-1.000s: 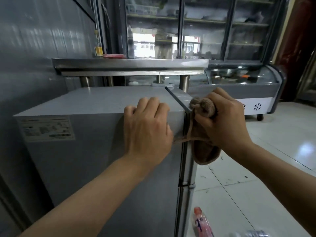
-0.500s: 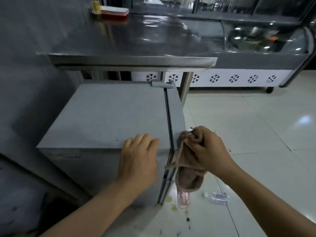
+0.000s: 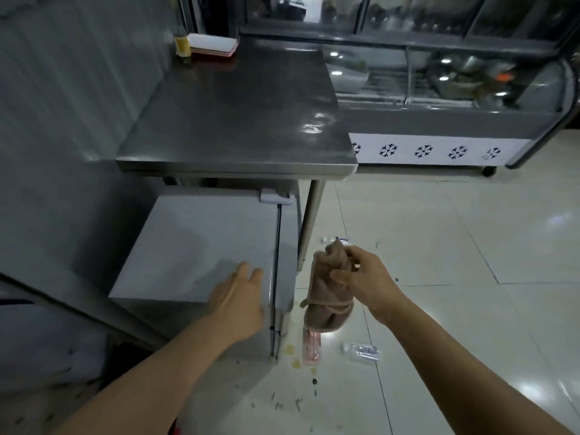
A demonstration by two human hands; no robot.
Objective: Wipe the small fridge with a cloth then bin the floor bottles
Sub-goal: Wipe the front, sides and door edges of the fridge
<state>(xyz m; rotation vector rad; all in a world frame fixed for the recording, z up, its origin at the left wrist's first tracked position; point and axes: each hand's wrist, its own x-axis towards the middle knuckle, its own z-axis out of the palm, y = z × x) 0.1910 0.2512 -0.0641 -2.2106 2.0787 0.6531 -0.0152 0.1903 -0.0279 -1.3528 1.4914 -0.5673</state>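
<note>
left hand (image 3: 240,295) flat on fridge (image 3: 201,246), fingers straight; right hand (image 3: 364,279) grips cloth (image 3: 329,296).

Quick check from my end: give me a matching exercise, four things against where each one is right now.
Things:
1. cloth
2. pink bottle
3. left hand
4. yellow bottle

Places:
A. on the steel table, at its far corner by the wall
B. on the small fridge's top, near its front edge
C. gripped in the right hand, hanging beside the fridge
D. lying on the floor under the cloth, by the fridge door

Pairs: 1-C, 2-D, 3-B, 4-A
</note>
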